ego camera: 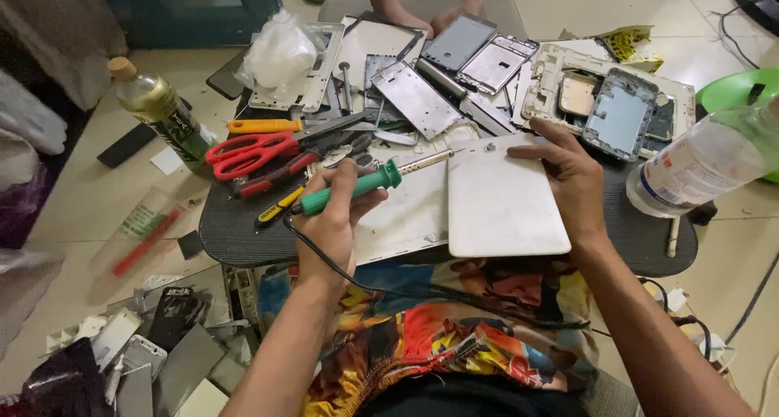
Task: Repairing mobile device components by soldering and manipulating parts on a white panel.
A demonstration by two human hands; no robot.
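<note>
Patterned shorts point(454, 344) in orange, blue and yellow — lap of the seated person, nearest the lens, with a black cord point(422, 291) draped across them.

Left hand point(334, 218): fingers curled shut around the green handle of a soldering iron point(365, 182), held pen-fashion; metal shaft angled up and right, tip close to the top edge of the tablet.

Right hand point(572, 178): fingers spread flat, pressing the upper right corner of a white tablet point(499, 198) lying back-up on the dark oval work table point(235, 222), just beside the iron's tip. It pins rather than pinches.

Table clutter, rear: bare phone frames and back covers point(495, 64), a clear plastic bag point(280, 52), red-handled scissors point(247, 152), an orange-handled tool point(264, 126), a yellow-and-black screwdriver point(280, 208).

Periphery: green bottle with cork-coloured cap point(158, 109) at left on the floor; clear plastic bottle point(706, 161) at the right table edge; scrap phone parts point(154, 352) on the floor, lower left.

Hazards, as judged: 
- the right fingertips sit near the hot shaft, so a slip of either hand could burn them
- the tip resting too long on the plastic shell could scorch or melt it
- the cord trailing over the lap could snag on a knee and jerk the iron off line
- the clear bottle at the edge could be knocked by the right elbow
</note>
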